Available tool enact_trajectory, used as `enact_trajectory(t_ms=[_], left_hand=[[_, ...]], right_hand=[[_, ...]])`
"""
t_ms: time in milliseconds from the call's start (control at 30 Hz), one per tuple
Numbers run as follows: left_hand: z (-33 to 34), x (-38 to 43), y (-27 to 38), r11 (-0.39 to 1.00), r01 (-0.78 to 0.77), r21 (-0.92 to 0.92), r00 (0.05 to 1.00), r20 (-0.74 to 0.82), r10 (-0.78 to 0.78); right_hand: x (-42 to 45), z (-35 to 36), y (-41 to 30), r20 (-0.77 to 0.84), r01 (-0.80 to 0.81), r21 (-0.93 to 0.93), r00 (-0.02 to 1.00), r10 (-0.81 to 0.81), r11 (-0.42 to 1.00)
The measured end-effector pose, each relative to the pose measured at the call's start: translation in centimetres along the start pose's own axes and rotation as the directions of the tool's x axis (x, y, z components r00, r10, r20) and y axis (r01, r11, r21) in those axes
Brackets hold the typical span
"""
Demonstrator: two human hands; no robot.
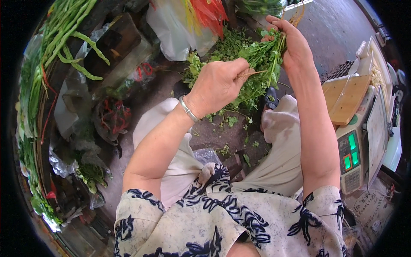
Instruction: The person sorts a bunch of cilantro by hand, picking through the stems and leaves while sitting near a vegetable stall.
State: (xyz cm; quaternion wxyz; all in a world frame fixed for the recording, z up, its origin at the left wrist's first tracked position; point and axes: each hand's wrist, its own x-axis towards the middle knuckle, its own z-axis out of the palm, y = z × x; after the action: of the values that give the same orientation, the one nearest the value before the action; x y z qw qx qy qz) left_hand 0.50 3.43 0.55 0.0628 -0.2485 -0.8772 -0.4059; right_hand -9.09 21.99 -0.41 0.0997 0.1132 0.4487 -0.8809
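My right hand [293, 41], at the upper right, grips a bunch of leafy coriander-like herbs [260, 57] near the roots; the thin brown roots [298, 16] stick out above the hand. My left hand [224, 82], with a metal bangle [188, 109] at its wrist, pinches a thin brownish strand, perhaps a root or stem, which reaches across toward the stems. The leaves hang between and below the hands. More loose greens [229, 41] lie behind the bunch, and scattered leaves [231, 120] lie on the ground between my knees.
Long green beans [69, 32] and bundled greens line the left edge. A white plastic bag [173, 35] with red and yellow strips is at the top. At right stand a digital scale [351, 154], a wooden board [346, 99] and a white tray [387, 61].
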Motion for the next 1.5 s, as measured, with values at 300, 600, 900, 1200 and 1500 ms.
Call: enact_trajectory(t_ms=[300, 600, 900, 1200, 1500], left_hand=[[-0.1, -0.1, 0.1, 0.998, -0.057, -0.024, 0.998, -0.03, 0.056], [-0.4, -0.8, 0.6, 0.999, -0.035, 0.014, 0.998, -0.049, 0.036], [-4.1, 0.9, -3.6, 0.864, 0.404, -0.302, 0.864, -0.185, -0.468], [-5.2, 1.4, -3.8, 0.428, 0.431, -0.794, 0.837, 0.174, -0.519], [-3.4, 1.8, -3.0, 0.374, 0.445, -0.814, 0.834, 0.224, -0.505]], right_hand=[[1.0, -1.2, 0.0, 0.021, -0.032, 0.04, 0.999, 0.031, 0.999], [2.8, -2.8, -1.0, -0.086, 0.005, 0.033, 0.996, -0.002, 0.999], [0.4, -1.4, -1.4, 0.099, 0.148, -0.281, 0.987, -0.124, 0.948], [-2.5, 2.4, 1.7, 0.325, 0.203, -0.561, 0.946, -0.011, 0.803], [-4.1, 5.1, 4.0, 0.469, 0.187, -0.536, 0.876, 0.107, 0.823]])
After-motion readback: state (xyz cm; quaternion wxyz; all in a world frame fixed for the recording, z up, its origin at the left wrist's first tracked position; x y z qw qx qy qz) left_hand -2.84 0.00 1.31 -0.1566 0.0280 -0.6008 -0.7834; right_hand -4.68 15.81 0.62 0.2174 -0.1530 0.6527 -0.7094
